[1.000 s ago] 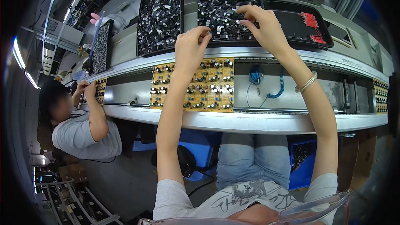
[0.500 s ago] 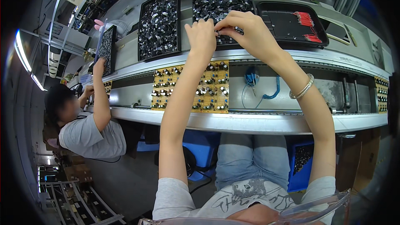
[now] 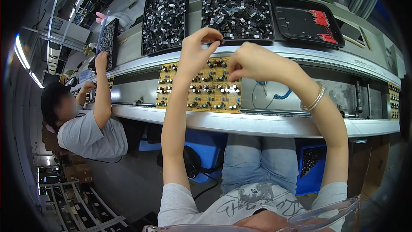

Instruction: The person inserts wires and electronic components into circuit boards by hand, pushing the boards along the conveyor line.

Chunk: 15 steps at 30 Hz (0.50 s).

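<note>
My left hand is raised over the far edge of the conveyor, in front of the trays. Its thumb and forefinger pinch a small black component. Lower and to its right, my right hand is closed, fingertips pointing down over the far right corner of a yellow circuit board panel. Whatever those fingertips hold is hidden. Rows of capacitors and other small parts stand on the panel, which lies on the conveyor rails below my forearms.
Beyond the rail stand two black trays heaped with black components, and a black tray with red parts. A coiled blue cord lies right of the panel. Another panel sits far right. A co-worker reaches into a tray at left.
Both hands have come nearer from the tray of black components and moved apart. My right hand has dropped to the panel's far right corner; my left has shifted slightly nearer.
</note>
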Available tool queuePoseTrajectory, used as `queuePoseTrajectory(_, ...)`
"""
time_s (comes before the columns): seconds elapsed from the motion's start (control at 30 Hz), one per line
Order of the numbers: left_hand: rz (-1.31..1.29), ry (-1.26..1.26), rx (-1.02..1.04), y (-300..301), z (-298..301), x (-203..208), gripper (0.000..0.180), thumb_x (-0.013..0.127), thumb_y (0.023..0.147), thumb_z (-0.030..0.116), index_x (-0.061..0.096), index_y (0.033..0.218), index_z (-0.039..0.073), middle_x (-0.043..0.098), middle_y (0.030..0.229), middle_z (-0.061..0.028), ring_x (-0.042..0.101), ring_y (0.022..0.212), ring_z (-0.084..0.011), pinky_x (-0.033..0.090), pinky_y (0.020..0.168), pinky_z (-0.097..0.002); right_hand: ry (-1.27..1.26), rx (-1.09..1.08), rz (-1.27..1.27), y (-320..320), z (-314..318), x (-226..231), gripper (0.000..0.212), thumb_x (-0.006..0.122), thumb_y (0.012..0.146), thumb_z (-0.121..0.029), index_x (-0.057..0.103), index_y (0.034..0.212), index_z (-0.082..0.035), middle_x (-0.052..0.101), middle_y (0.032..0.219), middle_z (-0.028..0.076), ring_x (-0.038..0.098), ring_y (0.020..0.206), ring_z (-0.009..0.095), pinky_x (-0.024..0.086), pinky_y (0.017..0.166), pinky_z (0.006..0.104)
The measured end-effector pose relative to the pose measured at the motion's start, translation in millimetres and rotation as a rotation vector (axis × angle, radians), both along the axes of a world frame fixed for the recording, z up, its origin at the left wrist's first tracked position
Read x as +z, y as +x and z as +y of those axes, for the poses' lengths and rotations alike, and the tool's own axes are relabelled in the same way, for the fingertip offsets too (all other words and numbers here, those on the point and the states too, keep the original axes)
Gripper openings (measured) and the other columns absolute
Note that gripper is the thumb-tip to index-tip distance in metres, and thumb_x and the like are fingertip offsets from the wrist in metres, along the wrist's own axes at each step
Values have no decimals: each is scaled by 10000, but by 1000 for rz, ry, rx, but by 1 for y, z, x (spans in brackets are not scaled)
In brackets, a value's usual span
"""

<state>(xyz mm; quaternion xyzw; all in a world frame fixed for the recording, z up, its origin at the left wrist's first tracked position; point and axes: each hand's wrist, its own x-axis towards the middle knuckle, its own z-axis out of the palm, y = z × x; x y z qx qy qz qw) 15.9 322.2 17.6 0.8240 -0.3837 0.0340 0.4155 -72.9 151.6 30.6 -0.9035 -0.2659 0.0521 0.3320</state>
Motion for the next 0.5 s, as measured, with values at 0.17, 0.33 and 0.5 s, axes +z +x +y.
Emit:
queuePoseTrajectory(0.17, 280, -56, -4, -7, 31, -18, 223, 680, 748, -20, 628, 964, 0, 660, 907, -68, 631, 850, -136, 503, 778, -262, -62, 28, -44, -13, 18, -16, 98, 665, 738, -115, 677, 767, -23, 661, 689, 111, 645, 642, 240, 504, 634, 335)
queuePoseTrajectory(0.33, 212, -40, -81, -12, 39, -13, 163, 690, 730, -5, 659, 890, -8, 668, 848, -65, 634, 807, -140, 501, 747, -260, -291, -82, -25, -14, 30, -13, 61, 654, 670, -79, 652, 681, -19, 639, 677, 154, 646, 666, 292, 516, 629, 376)
queuePoseTrajectory(0.5, 172, -14, -112, -14, 42, -15, 123, 692, 721, 12, 693, 844, 9, 680, 835, -67, 634, 786, -153, 488, 742, -269, -267, -145, -76, -16, 36, -19, 74, 639, 612, 10, 639, 674, 50, 623, 687, 223, 644, 675, 348, 535, 634, 391)
